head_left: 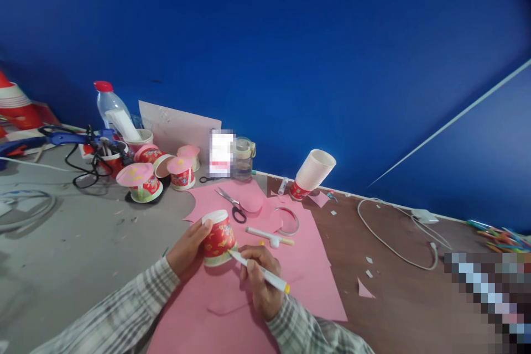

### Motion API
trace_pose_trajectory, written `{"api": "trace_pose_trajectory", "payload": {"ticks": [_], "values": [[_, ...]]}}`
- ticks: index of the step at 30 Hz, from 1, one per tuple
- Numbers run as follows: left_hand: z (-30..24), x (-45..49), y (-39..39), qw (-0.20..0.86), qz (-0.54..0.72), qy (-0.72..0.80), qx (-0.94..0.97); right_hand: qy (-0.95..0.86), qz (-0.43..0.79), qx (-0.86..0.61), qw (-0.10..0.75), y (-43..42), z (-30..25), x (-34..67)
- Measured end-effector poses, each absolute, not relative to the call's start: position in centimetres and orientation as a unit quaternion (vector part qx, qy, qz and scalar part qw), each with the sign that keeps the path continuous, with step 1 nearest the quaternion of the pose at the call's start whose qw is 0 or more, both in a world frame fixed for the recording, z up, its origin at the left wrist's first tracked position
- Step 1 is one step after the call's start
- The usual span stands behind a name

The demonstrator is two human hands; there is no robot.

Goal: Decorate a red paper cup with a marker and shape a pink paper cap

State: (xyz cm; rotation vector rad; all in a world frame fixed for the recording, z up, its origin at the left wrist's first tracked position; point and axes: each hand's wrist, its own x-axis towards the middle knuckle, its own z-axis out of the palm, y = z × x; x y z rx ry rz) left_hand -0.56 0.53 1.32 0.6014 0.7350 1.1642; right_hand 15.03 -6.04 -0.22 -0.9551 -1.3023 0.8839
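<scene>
My left hand (191,247) grips a red patterned paper cup (219,237) from its left side, the cup standing upside down over pink paper (298,287). Between the fingers of my right hand (262,276) is a white marker (265,275) with a yellow end. Its tip meets the cup's lower right side, near the pale rim band. Just beyond the cup lie scissors (235,210) with dark handles and a round pink paper piece (251,202). Another marker (269,235) rests on the paper beside a roll of tape (289,221).
Several decorated cups with pink tops, one of them a cup (182,172), stand at the back left near a plastic bottle (112,105). A leaning cup stack (314,172) and a glass jar (244,159) are at the back. A white cable (394,260) lies on the right.
</scene>
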Motion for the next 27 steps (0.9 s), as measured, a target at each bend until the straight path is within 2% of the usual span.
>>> {"api": "trace_pose_trajectory", "payload": {"ticks": [27], "values": [[1.32,-0.55,0.54,0.740,0.521,0.318,0.283,-0.593,0.351,-0.405,0.600,-5.97,0.00,15.25]]}}
